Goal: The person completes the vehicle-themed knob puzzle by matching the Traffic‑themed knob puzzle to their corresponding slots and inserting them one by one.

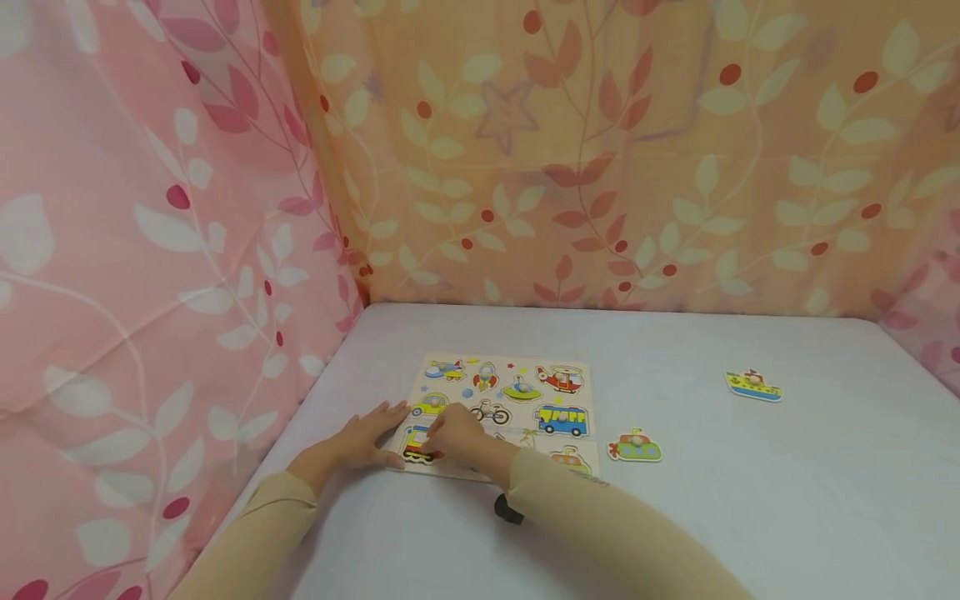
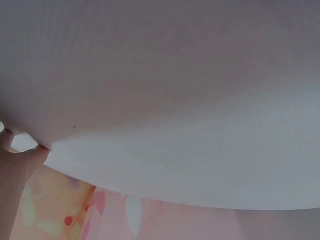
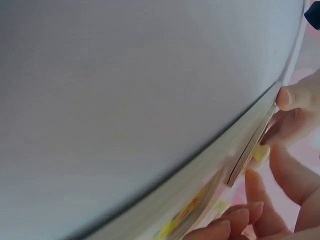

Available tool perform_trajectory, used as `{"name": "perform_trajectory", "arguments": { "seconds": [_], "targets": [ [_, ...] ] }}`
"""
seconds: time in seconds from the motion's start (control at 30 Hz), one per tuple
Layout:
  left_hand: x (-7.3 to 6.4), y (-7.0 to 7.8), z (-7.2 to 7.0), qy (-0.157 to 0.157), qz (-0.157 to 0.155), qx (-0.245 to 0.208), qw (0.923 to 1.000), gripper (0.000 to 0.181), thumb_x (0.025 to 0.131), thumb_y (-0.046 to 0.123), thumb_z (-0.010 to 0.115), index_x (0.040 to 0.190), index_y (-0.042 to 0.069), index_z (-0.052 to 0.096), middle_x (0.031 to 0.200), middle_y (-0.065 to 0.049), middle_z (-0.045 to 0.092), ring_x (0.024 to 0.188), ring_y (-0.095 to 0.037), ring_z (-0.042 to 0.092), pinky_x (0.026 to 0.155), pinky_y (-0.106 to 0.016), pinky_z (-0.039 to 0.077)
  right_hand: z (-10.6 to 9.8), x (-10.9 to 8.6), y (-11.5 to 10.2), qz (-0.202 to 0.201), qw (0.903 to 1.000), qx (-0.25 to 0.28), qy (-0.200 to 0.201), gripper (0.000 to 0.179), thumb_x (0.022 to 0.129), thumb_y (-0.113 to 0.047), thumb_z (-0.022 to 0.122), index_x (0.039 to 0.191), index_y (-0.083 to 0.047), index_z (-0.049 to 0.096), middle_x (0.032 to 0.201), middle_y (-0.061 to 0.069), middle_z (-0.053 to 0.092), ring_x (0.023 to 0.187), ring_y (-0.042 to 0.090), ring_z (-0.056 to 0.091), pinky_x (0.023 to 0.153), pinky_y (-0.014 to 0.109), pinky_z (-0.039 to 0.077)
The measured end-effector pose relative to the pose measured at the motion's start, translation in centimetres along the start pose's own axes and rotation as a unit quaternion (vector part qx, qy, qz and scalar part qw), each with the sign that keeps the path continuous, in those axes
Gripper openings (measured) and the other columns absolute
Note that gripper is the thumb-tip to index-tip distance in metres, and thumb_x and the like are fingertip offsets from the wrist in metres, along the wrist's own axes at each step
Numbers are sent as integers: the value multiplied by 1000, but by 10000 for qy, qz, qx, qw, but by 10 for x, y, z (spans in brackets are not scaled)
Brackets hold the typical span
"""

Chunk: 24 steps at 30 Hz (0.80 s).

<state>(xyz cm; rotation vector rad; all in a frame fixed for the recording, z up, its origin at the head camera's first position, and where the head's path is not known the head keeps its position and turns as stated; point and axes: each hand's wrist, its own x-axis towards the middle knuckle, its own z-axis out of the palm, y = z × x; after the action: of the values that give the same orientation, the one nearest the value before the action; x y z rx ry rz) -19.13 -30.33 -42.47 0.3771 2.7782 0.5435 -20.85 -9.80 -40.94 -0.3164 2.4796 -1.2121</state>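
A wooden knob puzzle board with vehicle pictures lies flat on the white table. My right hand is over its lower left corner, where the thumb and fingers pinch the small knob of a train puzzle piece. In the right wrist view, that piece's edge shows at the board's surface; whether it is fully seated I cannot tell. The left hand rests along the board's left edge with fingers spread. My right forearm and hand cover part of the bottom row.
Right of the board lies a green submarine piece. Farther right and back is a yellow and blue ship piece. A small black object shows beneath the right wrist. A pink floral curtain borders the table's left side.
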Motion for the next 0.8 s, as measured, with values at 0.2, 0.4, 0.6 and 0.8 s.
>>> {"name": "perform_trajectory", "arguments": {
  "seconds": [0.2,0.4,0.6,0.8],
  "targets": [
    [1,1,1,-35,-97,40,9999,96,78,46,77,152,7,30,159,-12,24,146,-41,9,108,-70,6,-10,2,8,-92,9996,-279,-3,19,76,-11,82,91,-5,73,96,6,68,94,24,59,87,41,48],
    [1,3,-1,-70,-128,52,9999,97,77,45,78,152,7,30,159,-12,24,146,-40,10,108,-70,6,-9,2,6,-114,9986,-518,-3,20,73,-11,84,90,-9,74,97,5,69,99,27,56,92,44,44],
    [0,3,-2,-124,-117,98,9998,99,76,47,78,152,7,30,159,-12,24,146,-41,10,108,-70,6,-6,2,6,-217,9973,-702,75,20,73,-14,84,91,-12,75,99,2,70,101,26,56,91,43,44],
    [0,4,-2,-136,-114,81,9998,94,81,48,74,153,7,30,159,-12,23,146,-40,9,108,-70,5,-4,2,6,-352,9950,-923,136,22,74,-15,84,94,-14,75,102,0,70,96,24,57,82,37,47]
  ]
}}
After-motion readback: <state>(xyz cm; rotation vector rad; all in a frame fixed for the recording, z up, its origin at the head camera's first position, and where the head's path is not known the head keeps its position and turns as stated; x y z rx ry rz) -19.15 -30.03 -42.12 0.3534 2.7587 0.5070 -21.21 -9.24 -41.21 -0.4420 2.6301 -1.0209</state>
